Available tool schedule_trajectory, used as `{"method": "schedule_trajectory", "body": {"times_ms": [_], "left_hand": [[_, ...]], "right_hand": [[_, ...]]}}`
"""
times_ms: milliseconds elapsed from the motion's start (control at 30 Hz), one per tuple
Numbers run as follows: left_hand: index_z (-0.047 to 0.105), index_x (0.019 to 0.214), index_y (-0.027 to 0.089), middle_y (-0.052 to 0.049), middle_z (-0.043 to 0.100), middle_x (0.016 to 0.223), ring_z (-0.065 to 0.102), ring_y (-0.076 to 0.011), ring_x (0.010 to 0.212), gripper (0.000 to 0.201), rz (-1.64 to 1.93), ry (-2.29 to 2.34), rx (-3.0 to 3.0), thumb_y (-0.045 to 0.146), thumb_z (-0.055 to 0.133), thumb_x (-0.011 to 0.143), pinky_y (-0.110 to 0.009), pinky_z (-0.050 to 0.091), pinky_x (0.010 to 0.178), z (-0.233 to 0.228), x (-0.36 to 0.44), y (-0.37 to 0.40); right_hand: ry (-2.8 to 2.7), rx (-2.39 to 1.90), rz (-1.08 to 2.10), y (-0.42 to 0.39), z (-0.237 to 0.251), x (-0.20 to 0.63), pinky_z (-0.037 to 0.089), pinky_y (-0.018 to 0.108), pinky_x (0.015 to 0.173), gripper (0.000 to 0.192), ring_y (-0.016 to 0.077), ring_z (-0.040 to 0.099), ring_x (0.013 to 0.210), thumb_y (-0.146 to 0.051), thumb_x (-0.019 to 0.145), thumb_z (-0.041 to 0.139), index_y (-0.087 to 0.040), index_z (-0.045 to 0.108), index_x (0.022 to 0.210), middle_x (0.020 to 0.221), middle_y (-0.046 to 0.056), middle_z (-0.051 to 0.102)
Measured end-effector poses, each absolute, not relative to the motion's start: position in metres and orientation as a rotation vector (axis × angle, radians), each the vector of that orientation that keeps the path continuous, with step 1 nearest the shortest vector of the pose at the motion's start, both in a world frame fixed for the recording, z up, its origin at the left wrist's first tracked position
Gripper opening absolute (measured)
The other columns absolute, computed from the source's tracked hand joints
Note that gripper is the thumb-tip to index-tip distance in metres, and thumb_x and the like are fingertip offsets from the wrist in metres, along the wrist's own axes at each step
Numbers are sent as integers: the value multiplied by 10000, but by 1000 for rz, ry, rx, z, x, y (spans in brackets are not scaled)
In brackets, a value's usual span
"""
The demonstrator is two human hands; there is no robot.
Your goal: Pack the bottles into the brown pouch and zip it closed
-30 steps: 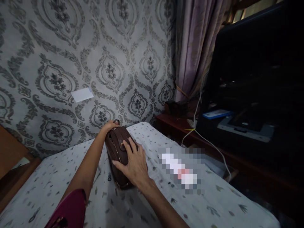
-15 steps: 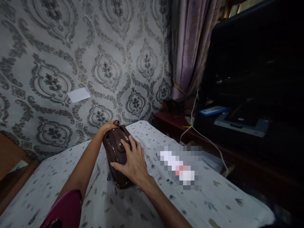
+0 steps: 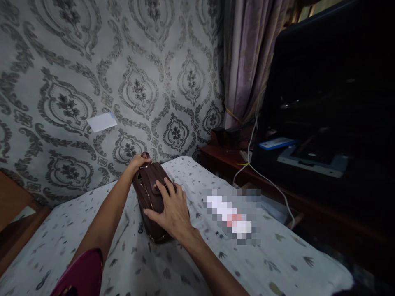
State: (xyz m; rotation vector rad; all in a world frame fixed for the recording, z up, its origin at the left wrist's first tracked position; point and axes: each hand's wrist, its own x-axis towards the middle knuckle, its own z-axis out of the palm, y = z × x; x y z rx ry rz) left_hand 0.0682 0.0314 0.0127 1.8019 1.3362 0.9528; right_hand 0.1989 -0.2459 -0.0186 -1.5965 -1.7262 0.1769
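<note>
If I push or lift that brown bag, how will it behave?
The brown bag will probably flex slightly but hold its shape, since its sides look boxy, not slumped. That same boxy form makes rolling unlikely. Pushed, it might drag the patterned sheet, which shows loose creases. Weight: can't tell; contents are hidden.

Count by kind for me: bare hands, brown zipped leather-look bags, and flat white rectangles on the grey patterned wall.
Bare left hand and bare right hand: 2
Brown zipped leather-look bag: 1
Flat white rectangle on the grey patterned wall: 1
Total: 4
</note>
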Motion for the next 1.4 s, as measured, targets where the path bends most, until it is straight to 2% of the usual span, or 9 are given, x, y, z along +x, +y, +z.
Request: {"method": "schedule_trajectory", "body": {"times_ms": [333,600,700,767,933,1033,1133,1267,1400], "left_hand": [[617,562,175,-2,622,558,523,-143,555,367,961,1089,1842,480,806,484,-271,408,584,23,63,16],[665,634,159,-34,680,642,603,-179,642,406,835,1083,1839,510,823,506,-288,439,638,28,63,15],[701,727,156,-64,721,724,638,-198,696,456,751,1138,1813,538,832,516,-288,452,642,35,49,18],[713,758,157,-69,729,743,647,-200,705,472,695,1180,1795,529,851,502,-291,464,647,39,35,17],[691,672,152,-40,698,655,623,-170,627,419,674,1241,1770,457,875,453,-287,483,643,37,9,11],[650,616,156,-5,627,545,567,-147,537,347,806,1301,1760,437,830,522,-264,450,575,28,8,9],[635,613,169,12,577,499,565,-164,539,269,995,1369,1740,404,766,607,-253,420,535,19,16,8],[671,709,166,-7,623,574,622,-190,635,193,1249,1443,1670,360,674,720,-256,446,560,6,31,5],[676,865,140,-18,670,726,639,-158,677,233,1403,1510,1569,362,605,871,-273,506,628,-4,46,2]], "right_hand": [[-1730,-1605,183,-246,-20,197,339,595,1101,865,404,369,1338,-571,748,753,-229,454,1484,1590,85,339],[-1743,-1624,163,-245,-21,199,346,580,1112,889,402,358,1360,-555,760,743,-193,422,1506,1603,91,314],[-1743,-1625,149,-245,-21,199,347,578,1108,860,407,359,1358,-547,778,729,-196,428,1503,1598,93,326],[-1743,-1620,143,-244,-21,199,346,580,1105,854,412,356,1357,-545,784,721,-198,424,1505,1599,95,323],[-1746,-1620,123,-245,-23,198,341,576,1100,833,406,362,1354,-524,799,712,-197,418,1507,1596,105,327],[-1747,-1620,121,-246,-23,197,346,575,1090,826,403,363,1355,-522,803,707,-203,416,1506,1594,108,328],[-1744,-1633,130,-247,-22,197,343,570,1093,836,407,355,1359,-532,789,714,-201,424,1500,1596,106,325],[-1751,-1635,155,-247,-19,198,332,570,1104,856,407,348,1362,-541,762,733,-187,439,1484,1597,110,320],[-1750,-1627,169,-248,-16,198,332,569,1103,880,403,352,1358,-541,744,752,-181,435,1482,1598,118,314]]}}
